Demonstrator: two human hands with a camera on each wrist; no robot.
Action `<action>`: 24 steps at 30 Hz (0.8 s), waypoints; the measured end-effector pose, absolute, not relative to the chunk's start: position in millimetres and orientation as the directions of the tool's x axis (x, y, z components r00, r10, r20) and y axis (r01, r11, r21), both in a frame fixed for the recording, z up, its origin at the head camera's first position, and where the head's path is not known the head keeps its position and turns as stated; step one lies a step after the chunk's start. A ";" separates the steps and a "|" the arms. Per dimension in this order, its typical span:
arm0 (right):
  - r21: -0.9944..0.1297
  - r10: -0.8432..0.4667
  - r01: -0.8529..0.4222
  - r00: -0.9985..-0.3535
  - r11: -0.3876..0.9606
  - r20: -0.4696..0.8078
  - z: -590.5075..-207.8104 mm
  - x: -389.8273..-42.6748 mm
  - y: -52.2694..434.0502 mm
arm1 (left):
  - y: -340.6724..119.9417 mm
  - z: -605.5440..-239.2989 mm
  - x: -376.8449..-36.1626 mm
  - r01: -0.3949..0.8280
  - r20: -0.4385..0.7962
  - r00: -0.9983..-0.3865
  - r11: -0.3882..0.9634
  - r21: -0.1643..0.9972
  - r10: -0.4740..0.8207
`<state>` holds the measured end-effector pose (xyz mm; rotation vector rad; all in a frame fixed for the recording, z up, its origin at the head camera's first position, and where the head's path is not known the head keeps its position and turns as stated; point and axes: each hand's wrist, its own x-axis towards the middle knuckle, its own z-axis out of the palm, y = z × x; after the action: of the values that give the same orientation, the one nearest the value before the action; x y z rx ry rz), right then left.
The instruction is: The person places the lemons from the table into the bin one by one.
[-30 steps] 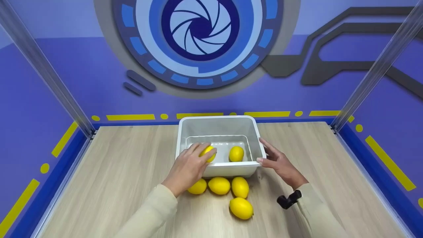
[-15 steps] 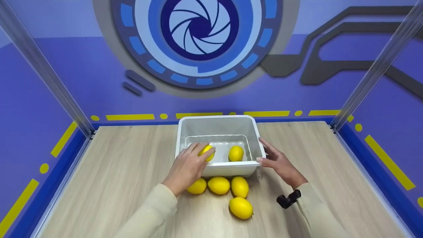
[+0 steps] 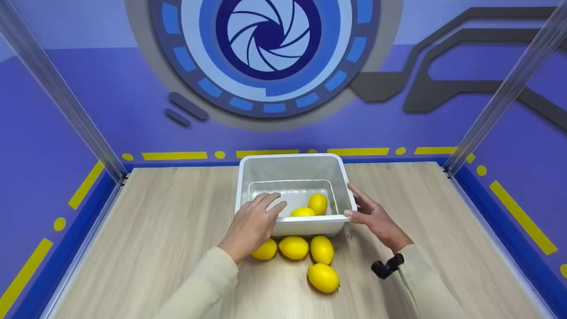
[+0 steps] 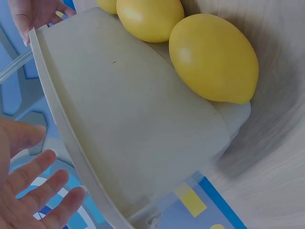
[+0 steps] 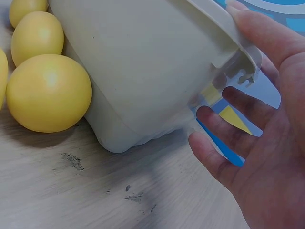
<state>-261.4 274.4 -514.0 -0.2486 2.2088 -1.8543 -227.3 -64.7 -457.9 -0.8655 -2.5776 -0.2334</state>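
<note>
A white plastic bin (image 3: 296, 161) stands mid-table with two yellow lemons inside, one (image 3: 302, 212) by the near wall and one (image 3: 317, 203) behind it. My left hand (image 3: 267, 206) hovers over the bin's near-left rim with fingers spread and straight, holding nothing; the left wrist view shows those fingers (image 4: 43, 188) beside the bin wall (image 4: 133, 119). My right hand (image 3: 364, 212) is at the bin's near-right corner, thumb (image 5: 267, 36) on the rim, fingers straight beside the wall (image 5: 143, 62). Several lemons (image 3: 293, 247) lie on the table just before the bin.
The wooden table (image 3: 155, 230) has a blue raised border (image 3: 509, 235) and clear corner posts (image 3: 500, 102). The loose lemons (image 5: 47, 93) touch the bin's front wall. A black camera mount (image 3: 386, 267) sits on my right wrist.
My left hand let go of the lemon it held over the bin. That lemon now lies inside, next to the other one. The right hand has not moved.
</note>
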 end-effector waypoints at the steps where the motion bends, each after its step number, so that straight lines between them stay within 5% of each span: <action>1: -0.984 -0.289 0.028 -0.954 0.174 -0.078 -513.7 -261.4 274.3 | -64.7 -458.0 -227.0 0.610 0.434 -0.721 0.792 0.029 0.540; 24: -0.985 -0.296 0.033 -0.952 0.169 -0.083 -514.6 -261.9 274.5 | -54.5 -456.0 -210.9 0.644 0.426 -0.692 0.765 -0.003 0.584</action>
<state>-261.9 274.5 -514.6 -0.2536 2.1912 -1.8567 -210.9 -54.5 -456.0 -0.9329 -2.5555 -0.2046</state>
